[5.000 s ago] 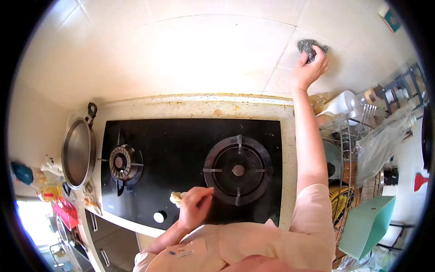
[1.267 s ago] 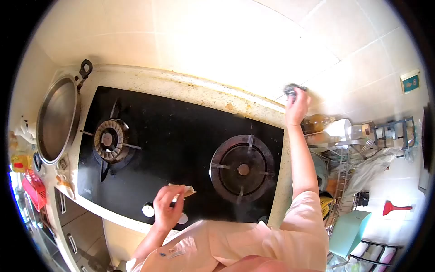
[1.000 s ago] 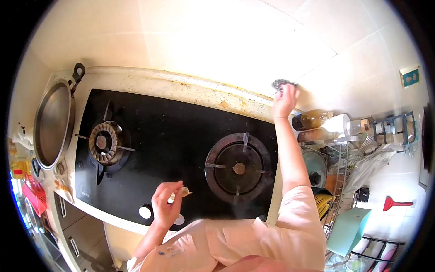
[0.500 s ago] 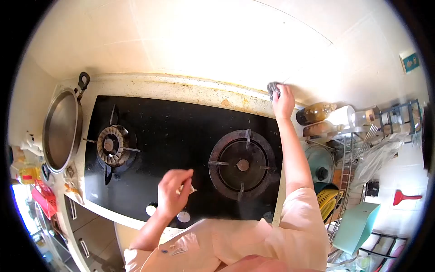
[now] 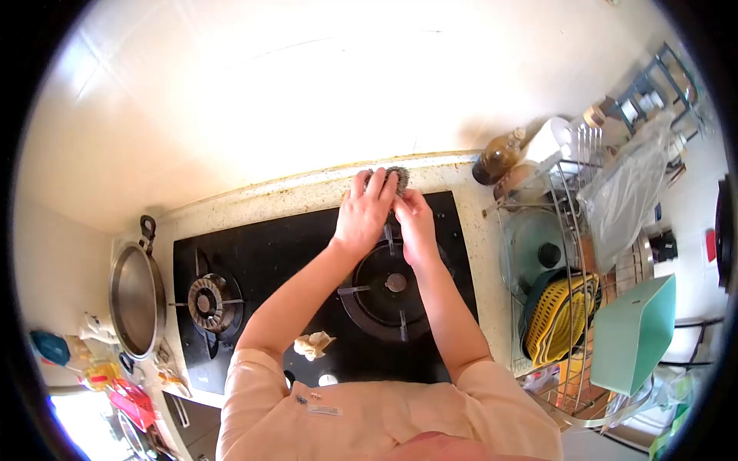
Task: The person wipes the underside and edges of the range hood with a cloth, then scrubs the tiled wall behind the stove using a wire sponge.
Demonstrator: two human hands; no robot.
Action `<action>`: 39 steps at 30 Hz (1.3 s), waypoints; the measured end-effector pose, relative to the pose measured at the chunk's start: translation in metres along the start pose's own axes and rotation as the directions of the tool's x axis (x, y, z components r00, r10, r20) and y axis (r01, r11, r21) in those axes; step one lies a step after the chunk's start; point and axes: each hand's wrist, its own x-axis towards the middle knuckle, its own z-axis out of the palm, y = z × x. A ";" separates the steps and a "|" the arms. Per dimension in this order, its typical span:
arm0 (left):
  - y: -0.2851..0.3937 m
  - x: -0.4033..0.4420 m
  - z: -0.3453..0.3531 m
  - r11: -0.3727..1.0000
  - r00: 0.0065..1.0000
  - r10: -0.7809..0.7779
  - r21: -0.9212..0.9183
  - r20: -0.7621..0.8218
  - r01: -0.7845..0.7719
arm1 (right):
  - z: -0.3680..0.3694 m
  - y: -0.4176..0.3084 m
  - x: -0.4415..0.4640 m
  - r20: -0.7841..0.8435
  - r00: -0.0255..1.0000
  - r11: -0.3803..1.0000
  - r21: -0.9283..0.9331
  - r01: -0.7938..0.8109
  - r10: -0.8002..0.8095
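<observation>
A grey metal scouring pad [image 5: 399, 180] is held over the speckled strip of counter behind the black gas cooktop [image 5: 269, 265]. My left hand [image 5: 367, 211] curves over the pad from the left, its fingers lying against it and hiding part of it. My right hand [image 5: 416, 227] grips the pad from below on the right, with fingers bent. Both hands are close together, above the back of the right burner [image 5: 395, 283]. A crumpled cream tissue [image 5: 314, 346] lies by itself on the cooktop's front part.
To the left are another burner [image 5: 209, 302] and a frying pan [image 5: 137, 300]. At right, a brown bottle [image 5: 498, 157] stands by the wall, beside a wire rack [image 5: 570, 230] with a glass lid [image 5: 534, 242], yellow baskets [image 5: 560, 319] and a green container [image 5: 632, 334].
My right hand has moved left along the back counter with the scouring pad. My left hand has let go of the tissue on the cooktop and reached forward to the pad. The view has shifted.
</observation>
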 end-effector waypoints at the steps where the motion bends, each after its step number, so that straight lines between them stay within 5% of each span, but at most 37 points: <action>1: 0.000 0.006 0.000 0.999 0.999 0.030 -0.032 -0.029 -0.031 | -0.006 0.004 -0.004 0.045 0.997 0.994 -0.083 0.069 -0.065; 6: -0.012 0.036 0.014 0.974 0.979 0.199 0.115 -0.032 -0.194 | -0.033 -0.008 -0.066 -0.003 0.972 0.968 -0.084 0.236 -0.237; 9: -0.035 0.077 0.012 0.891 0.895 0.378 0.355 -0.237 -0.282 | -0.067 -0.010 -0.125 -0.057 0.948 0.880 -0.392 0.268 -0.314; 13: -0.046 0.119 -0.007 0.703 0.767 0.626 0.528 -0.141 -0.477 | -0.134 0.009 -0.200 -0.129 0.909 0.671 -0.717 0.190 -0.395; 17: -0.065 0.139 0.022 0.625 0.741 0.644 0.428 0.191 -0.653 | -0.190 0.023 -0.265 -0.146 0.874 0.410 -0.910 0.065 -0.463; 19: -0.062 0.144 0.060 0.719 0.768 0.635 0.297 0.085 -0.628 | -0.219 0.044 -0.294 -0.167 0.850 0.367 -0.930 0.033 -0.500; 21: -0.049 0.134 0.072 0.683 0.770 0.624 0.385 0.136 -0.621 | -0.234 0.059 -0.306 -0.235 0.831 0.376 -0.926 -0.034 -0.505; 26: -0.104 0.094 0.059 0.664 0.762 0.641 0.430 0.095 -0.612 | -0.253 0.081 -0.312 -0.109 0.823 0.235 -0.971 0.031 -0.557; 30: -0.060 0.132 0.064 0.682 0.747 0.665 0.387 0.028 -0.621 | -0.243 0.080 -0.310 -0.148 0.831 0.250 -0.968 -0.011 -0.536; 31: -0.046 0.140 0.074 0.750 0.824 0.563 0.378 0.065 -0.543 | -0.244 0.078 -0.309 -0.153 0.830 0.249 -0.968 -0.017 -0.537; 33: -0.071 0.139 0.105 0.682 0.714 0.679 0.508 -0.172 -0.526 | -0.247 0.079 -0.313 -0.154 0.839 0.251 -0.968 -0.022 -0.521; 39: -0.067 0.137 0.062 0.628 0.710 0.704 0.441 0.030 -0.641 | -0.245 0.078 -0.310 -0.158 0.842 0.266 -0.964 -0.018 -0.515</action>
